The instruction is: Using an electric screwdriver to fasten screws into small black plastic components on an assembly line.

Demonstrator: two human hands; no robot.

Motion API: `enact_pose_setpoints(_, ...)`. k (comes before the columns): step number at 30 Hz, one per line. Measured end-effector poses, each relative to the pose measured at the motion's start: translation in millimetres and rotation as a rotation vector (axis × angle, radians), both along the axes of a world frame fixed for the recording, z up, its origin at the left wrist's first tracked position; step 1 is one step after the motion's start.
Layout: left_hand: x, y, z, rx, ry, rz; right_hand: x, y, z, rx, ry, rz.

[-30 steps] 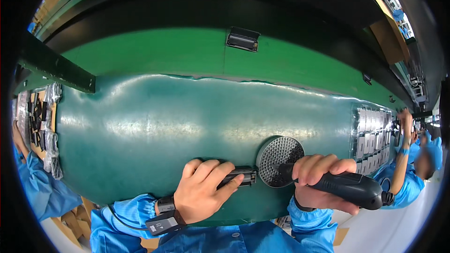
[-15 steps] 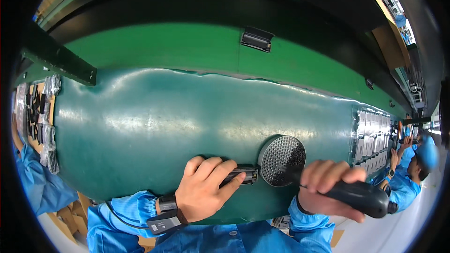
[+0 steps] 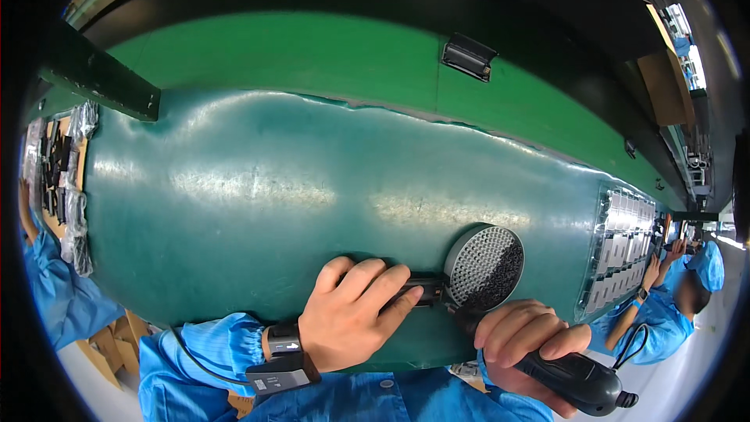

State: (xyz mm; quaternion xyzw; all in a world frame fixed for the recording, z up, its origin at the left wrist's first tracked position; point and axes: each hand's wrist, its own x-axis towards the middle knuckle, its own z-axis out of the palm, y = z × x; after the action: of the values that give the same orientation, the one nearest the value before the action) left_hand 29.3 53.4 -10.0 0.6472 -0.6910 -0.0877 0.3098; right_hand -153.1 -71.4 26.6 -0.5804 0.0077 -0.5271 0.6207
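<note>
My left hand (image 3: 351, 312) is closed around a small black oblong casing (image 3: 426, 289), holding it down on the green mat; most of the casing is hidden under my fingers. In my right hand (image 3: 527, 344) is a black electric screwdriver (image 3: 578, 381), its rear end tilted down to the right. The screwdriver's front end lies by the casing's right end; whether the tip touches it is not clear. Just beyond stands a round grey screw tray (image 3: 469, 254) with a dimpled plate, small black screws (image 3: 500, 277) heaped along its right side.
A clear plastic tray of pale rectangular parts (image 3: 617, 242) lies at the right, near a co-worker in blue (image 3: 664, 320). At far left, a box (image 3: 58, 164) holds black parts and plastic bags beside another person's sleeve. A black casing (image 3: 469, 56) rests on the green ledge.
My right hand has brought the screwdriver's front end from over the screws leftward and down, to beside the black casing. My left hand keeps its hold. The whole view has shifted slightly.
</note>
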Motion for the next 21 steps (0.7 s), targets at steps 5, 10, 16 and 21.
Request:
enact_pose_setpoints(5,0,0,-1,-0.013,-0.002,0.006,5,0,-2,-0.024,-0.029,0.075)
enact_pose_setpoints(10,-2,-2,-5,-0.037,-0.021,0.02,6,-1,2,-0.065,0.065,0.135)
enact_pose_setpoints(16,-3,-1,-5,-0.029,-0.042,0.029,3,3,-6,-0.172,0.13,0.115)
enact_pose_setpoints(21,-1,-2,-7,-0.041,-0.029,-0.007,5,6,-5,0.075,0.08,-0.036)
